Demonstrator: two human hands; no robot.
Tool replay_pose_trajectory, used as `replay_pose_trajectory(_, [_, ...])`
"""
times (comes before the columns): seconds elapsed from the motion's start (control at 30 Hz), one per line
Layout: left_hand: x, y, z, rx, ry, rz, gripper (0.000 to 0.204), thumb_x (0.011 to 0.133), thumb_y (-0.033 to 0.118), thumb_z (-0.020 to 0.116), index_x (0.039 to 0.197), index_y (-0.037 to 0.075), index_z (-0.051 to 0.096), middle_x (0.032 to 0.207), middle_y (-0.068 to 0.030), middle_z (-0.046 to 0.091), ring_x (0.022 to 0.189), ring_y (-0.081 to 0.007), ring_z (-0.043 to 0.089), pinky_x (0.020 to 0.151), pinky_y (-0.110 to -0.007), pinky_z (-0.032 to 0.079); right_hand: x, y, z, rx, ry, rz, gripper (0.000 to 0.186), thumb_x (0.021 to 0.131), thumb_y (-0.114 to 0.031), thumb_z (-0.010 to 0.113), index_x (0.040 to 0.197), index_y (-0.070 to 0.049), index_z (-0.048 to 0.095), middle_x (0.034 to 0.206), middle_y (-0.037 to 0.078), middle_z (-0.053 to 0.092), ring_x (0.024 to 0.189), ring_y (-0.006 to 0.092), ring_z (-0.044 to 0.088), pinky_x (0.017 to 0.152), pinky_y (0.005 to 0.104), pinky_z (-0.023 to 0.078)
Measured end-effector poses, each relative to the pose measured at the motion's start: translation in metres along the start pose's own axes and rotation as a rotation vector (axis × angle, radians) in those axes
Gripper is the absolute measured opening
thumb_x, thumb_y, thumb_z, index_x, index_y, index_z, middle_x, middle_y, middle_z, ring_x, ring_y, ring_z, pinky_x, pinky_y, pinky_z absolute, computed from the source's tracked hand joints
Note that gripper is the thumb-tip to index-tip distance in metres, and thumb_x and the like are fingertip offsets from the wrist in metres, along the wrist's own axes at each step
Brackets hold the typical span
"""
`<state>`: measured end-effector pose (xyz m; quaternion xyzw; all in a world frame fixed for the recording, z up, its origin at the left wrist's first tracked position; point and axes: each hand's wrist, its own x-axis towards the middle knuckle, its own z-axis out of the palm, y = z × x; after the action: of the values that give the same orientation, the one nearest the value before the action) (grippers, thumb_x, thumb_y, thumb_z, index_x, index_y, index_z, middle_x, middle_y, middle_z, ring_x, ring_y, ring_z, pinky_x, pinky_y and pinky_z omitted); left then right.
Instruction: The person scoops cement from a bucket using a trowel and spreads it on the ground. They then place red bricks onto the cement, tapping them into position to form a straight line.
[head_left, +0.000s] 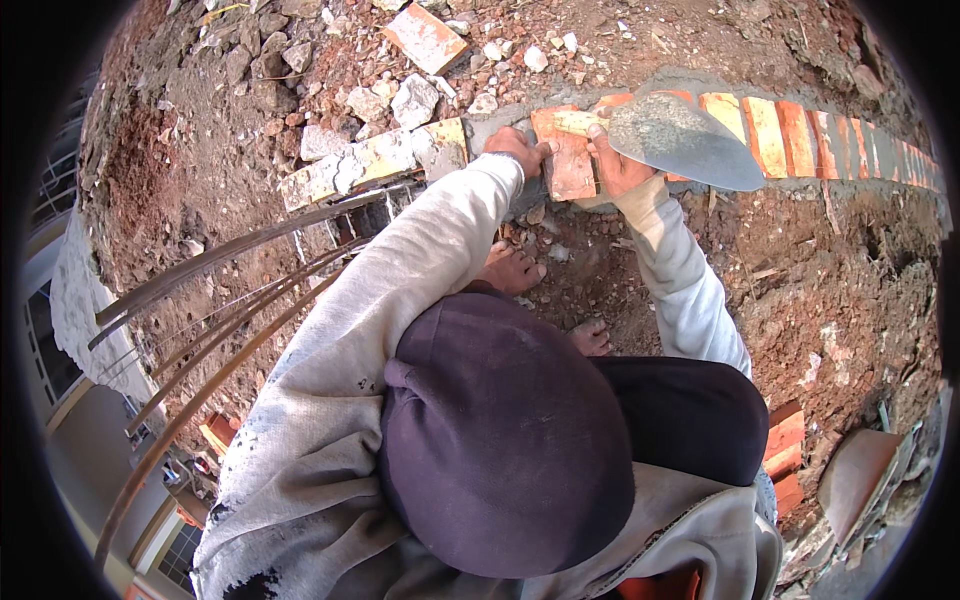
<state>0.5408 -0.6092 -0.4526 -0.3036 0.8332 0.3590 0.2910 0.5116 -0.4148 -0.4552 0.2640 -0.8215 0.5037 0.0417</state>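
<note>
An orange brick lies across the mortar between my two hands, its near end sticking out past the row. My left hand is closed, with its fingertips against the brick's left side. From the right, my right hand grips a trowel by its wooden handle, which lies over the top of the brick. The mortar-smeared blade points right, above the laid bricks. Wet grey mortar shows just left of the brick. The palm sides of both hands are hidden.
A curved row of bricks set in mortar runs right; mortar-covered bricks continue left. Long bent rods rise at left. A loose brick and rubble lie beyond. My bare feet stand close to the row; more bricks lie at right.
</note>
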Motion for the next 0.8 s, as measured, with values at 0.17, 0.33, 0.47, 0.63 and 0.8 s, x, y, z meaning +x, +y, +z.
replay_pose_trajectory(0.17, [-0.005, -0.009, -0.001, -0.103, -0.038, 0.026, 0.034, 0.077, 0.039, 0.074, 0.077, 0.005, 0.073, 0.068, -0.0038, 0.070, 0.064, -0.0131, 0.063, 0.068, -0.029, 0.051, 0.003, -0.040, -0.012, 0.143, 0.161, -0.008, 0.032, 0.094, -0.012, 0.056, 0.118, 0.007, 0.047, 0.112, 0.020, 0.057, 0.086, 0.0202, 0.064, 0.073, 0.0284, 0.056])
replay_pose_trajectory(0.33, [-0.003, 0.000, -0.001, -0.016, -0.027, 0.063, 0.034, 0.077, 0.040, 0.074, 0.069, 0.007, 0.073, 0.066, -0.0039, 0.069, 0.064, -0.0156, 0.064, 0.068, -0.030, 0.051, -0.010, 0.008, -0.006, -0.088, -0.025, -0.006, 0.033, 0.094, -0.009, 0.055, 0.122, 0.006, 0.044, 0.113, 0.019, 0.056, 0.079, 0.0193, 0.066, 0.068, 0.0276, 0.056])
replay_pose_trajectory(0.47, [-0.010, -0.007, 0.000, 0.023, -0.002, 0.037, 0.038, 0.078, 0.044, 0.073, 0.071, 0.007, 0.073, 0.067, -0.0042, 0.069, 0.065, -0.0171, 0.064, 0.069, -0.032, 0.051, 0.005, -0.046, -0.010, 0.264, 0.138, 0.046, 0.031, 0.095, -0.008, 0.052, 0.122, 0.006, 0.044, 0.114, 0.019, 0.057, 0.081, 0.0192, 0.066, 0.067, 0.0292, 0.057])
replay_pose_trajectory(0.63, [0.000, -0.017, 0.006, -0.010, 0.012, 0.063, 0.037, 0.078, 0.043, 0.072, 0.072, 0.007, 0.073, 0.069, -0.0046, 0.070, 0.067, -0.0172, 0.065, 0.071, -0.032, 0.051, 0.000, -0.024, -0.004, 0.420, 0.143, 0.134, 0.031, 0.095, -0.006, 0.051, 0.123, 0.006, 0.044, 0.115, 0.020, 0.056, 0.080, 0.0191, 0.066, 0.068, 0.0290, 0.057])
replay_pose_trajectory(0.8, [-0.010, -0.003, 0.012, -0.072, 0.002, 0.015, 0.032, 0.079, 0.038, 0.072, 0.073, 0.007, 0.074, 0.069, -0.0038, 0.070, 0.068, -0.0156, 0.065, 0.073, -0.031, 0.050, -0.018, 0.013, -0.008, 0.063, 0.011, 0.016, 0.031, 0.095, -0.006, 0.052, 0.123, 0.006, 0.044, 0.112, 0.019, 0.059, 0.078, 0.0188, 0.066, 0.066, 0.0288, 0.057])
